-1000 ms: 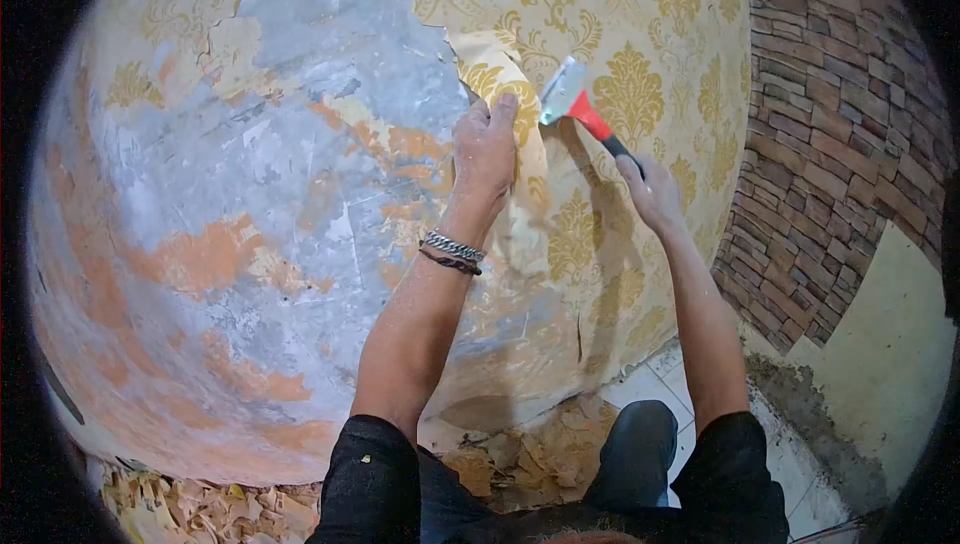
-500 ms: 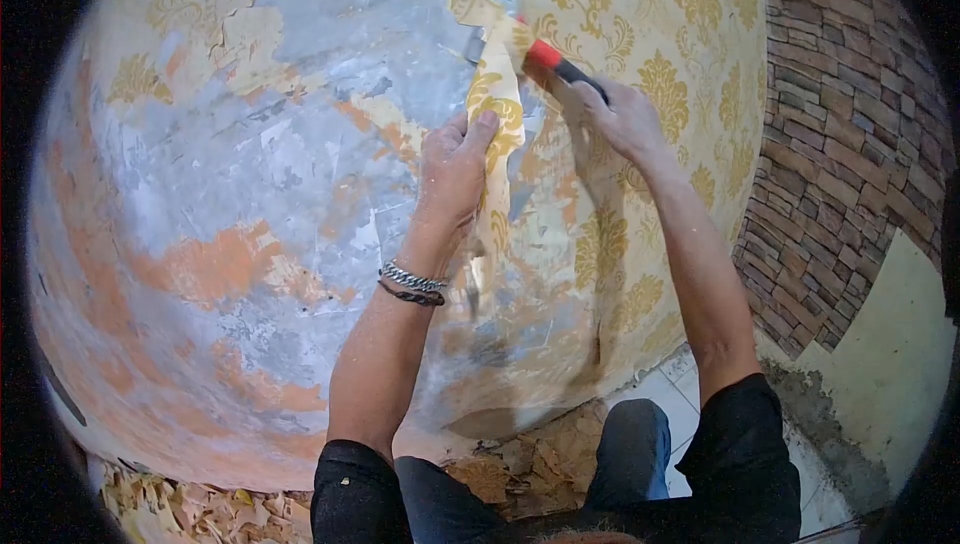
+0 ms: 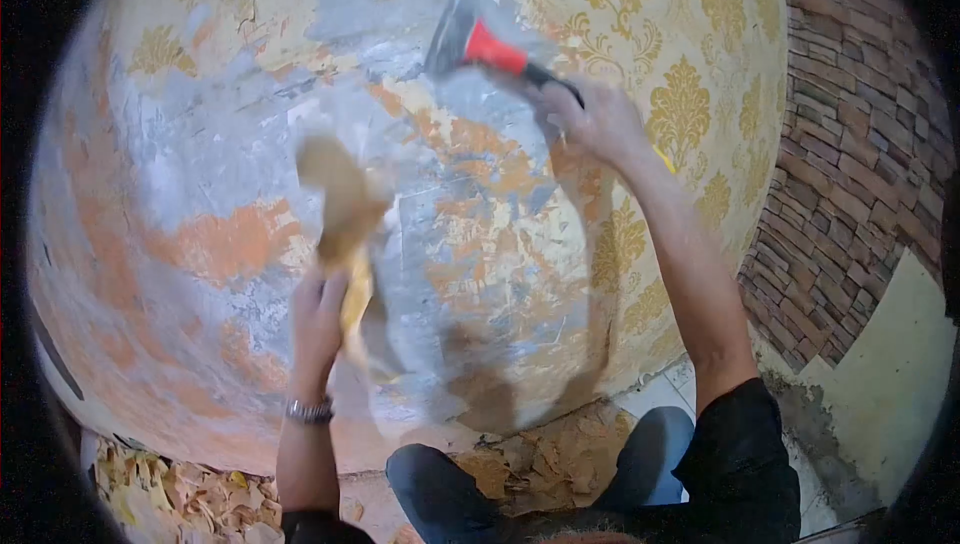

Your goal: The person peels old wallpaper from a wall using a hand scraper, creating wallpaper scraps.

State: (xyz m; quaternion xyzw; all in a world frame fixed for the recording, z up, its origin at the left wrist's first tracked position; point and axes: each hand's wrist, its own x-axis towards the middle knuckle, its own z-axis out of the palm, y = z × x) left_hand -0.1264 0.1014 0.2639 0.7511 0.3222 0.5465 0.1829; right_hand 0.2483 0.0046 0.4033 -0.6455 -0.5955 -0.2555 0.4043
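My left hand (image 3: 318,319) is closed around a torn strip of wallpaper (image 3: 350,214), which is smeared by motion and clear of the wall. A wide-bladed scraper (image 3: 490,49) with a red and black handle is in the closed grip of my right hand (image 3: 595,124). Its dark blade, blurred, is by the stripped part of the wall (image 3: 345,4), where grey and orange patches show. Yellow damask wallpaper (image 3: 685,104) still covers the wall's right side, beside my right hand.
Scraps of torn wallpaper (image 3: 190,494) lie heaped on the floor at lower left, and more scraps (image 3: 560,454) lie between my knees. Stone-patterned wall covering (image 3: 850,134) stands at the right, with a pale bare patch (image 3: 880,374) below it.
The wallpaper strip has come off the wall and moved down and left with my left hand. The scraper has swung left and slightly down, its blade now away from the wallpaper edge.
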